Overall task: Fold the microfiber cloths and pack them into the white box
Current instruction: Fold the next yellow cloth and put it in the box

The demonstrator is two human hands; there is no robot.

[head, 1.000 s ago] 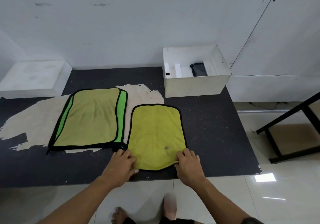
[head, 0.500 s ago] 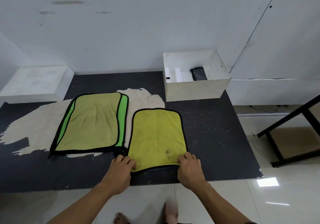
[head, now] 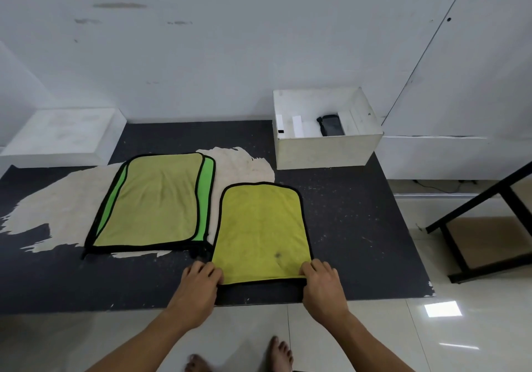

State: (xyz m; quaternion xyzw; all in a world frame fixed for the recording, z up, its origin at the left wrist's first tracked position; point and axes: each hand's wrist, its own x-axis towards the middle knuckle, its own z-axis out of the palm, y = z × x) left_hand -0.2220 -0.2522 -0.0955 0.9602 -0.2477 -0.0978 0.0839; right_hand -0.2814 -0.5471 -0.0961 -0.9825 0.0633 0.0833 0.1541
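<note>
Since the earlier frames, the near hem of the yellow cloth (head: 260, 227) has come up off the desk (head: 359, 227) into a straight raised edge with a dark strip below it, and both hands have crept forward with it.

On the black-topped desk, the biggest item is an olive cloth (head: 155, 199) lying flat on a bright green cloth (head: 207, 199), left of centre and untouched. The yellow cloth lies just right of them, its far hem pointing toward the white box (head: 328, 152), which stands open at the desk's far right, well apart from the cloth. No cloth is inside it yet, only a dark object (head: 332, 125).

The left hand (head: 198, 288) has the near left corner in its grip and the right hand (head: 325, 291) the near right corner. The fingers are curled over the hem; the thumbs are hidden beneath.

This looks like the first fold. To do it well, I would lift both corners evenly, carry them straight away to meet the far corners, match black trim to black trim, then smooth the crease flat. An uneven pull would skew the halves or drag the cloth onto the neighbouring pile.
</note>
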